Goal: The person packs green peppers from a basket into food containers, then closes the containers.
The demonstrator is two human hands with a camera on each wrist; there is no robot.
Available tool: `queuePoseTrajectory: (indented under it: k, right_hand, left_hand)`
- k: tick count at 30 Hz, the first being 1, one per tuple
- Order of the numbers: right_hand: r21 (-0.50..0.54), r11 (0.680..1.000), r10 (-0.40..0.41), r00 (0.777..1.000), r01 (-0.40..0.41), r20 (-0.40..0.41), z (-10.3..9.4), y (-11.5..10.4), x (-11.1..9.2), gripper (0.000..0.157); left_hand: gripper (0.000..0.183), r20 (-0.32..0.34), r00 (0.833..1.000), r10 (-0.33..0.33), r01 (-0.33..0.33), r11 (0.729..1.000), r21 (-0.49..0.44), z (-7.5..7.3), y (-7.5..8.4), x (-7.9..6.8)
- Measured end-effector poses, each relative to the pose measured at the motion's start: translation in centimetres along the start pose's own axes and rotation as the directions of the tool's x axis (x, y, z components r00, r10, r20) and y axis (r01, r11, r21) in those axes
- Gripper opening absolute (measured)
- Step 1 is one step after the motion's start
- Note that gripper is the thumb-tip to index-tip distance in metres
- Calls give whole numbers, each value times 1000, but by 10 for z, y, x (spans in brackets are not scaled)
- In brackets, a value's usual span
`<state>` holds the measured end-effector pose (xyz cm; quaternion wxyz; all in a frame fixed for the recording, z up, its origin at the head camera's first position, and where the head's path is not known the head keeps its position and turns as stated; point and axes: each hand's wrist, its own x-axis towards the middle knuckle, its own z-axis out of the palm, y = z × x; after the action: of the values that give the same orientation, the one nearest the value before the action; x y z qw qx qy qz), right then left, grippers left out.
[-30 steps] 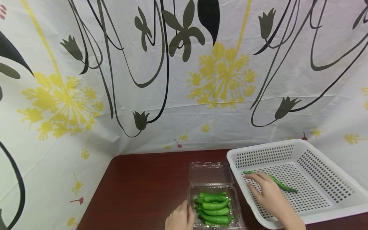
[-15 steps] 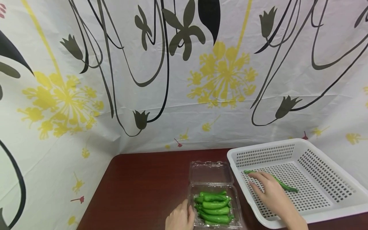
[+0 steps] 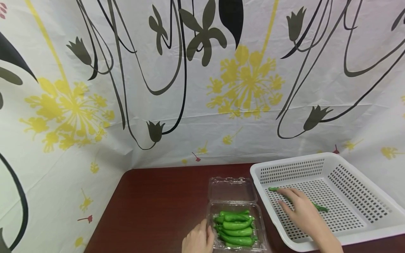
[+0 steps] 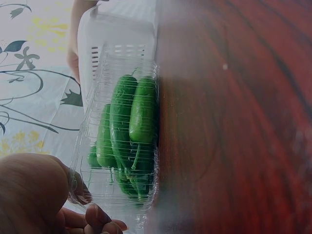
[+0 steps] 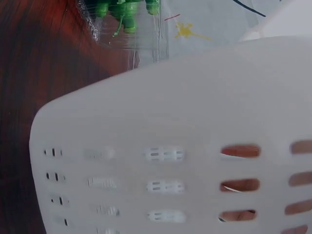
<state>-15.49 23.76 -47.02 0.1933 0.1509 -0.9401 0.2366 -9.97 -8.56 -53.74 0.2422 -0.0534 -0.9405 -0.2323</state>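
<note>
In the head view my left hand [image 3: 198, 239] grips the near left edge of a clear plastic clamshell box [image 3: 260, 228]. Several green chili peppers [image 3: 236, 226] lie side by side in its base, and its lid stands open toward the back. The left wrist view shows thumb and fingers around the box's edge. Inside a white plastic basket [image 3: 351, 202], my right hand [image 3: 302, 214] reaches over one long green chili pepper [image 3: 322, 208], hiding its middle. Thumb and fingers are spread apart; contact with the pepper cannot be made out. The right wrist view has mostly basket wall [image 5: 146, 107].
A dark red wooden table [image 3: 158, 203] carries the box and the basket, which stand side by side with a narrow gap. Behind and to the left hangs a white cloth [image 3: 202, 140] with flower prints. The basket's raised rim [image 3: 294, 160] surrounds the right hand.
My right hand has shifted slightly to the right along the pepper in the basket, covering more of its middle. The left hand and the box have not moved.
</note>
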Motion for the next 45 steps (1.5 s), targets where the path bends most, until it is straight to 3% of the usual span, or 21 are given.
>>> queuePoseTrajectory:
  k: [4,12,22,45]
  right_hand:
    - [-19,1000,-2,1000,3,10,0,4,-1,40]
    - [-61,996,69,992,-63,104,-6,14,-3,45]
    - [-59,996,79,992,-73,97,-14,23,-3,49]
    - [-115,989,109,981,-92,159,-35,46,1,56]
  left_hand:
    - [10,14,1000,-6,6,1000,-6,0,0,-1]
    - [11,4,1000,-1,1,1000,-1,-1,0,-3]
    - [10,42,999,-11,12,1000,-12,-5,1,-2]
    - [8,0,1000,28,-28,999,-19,-4,2,0]
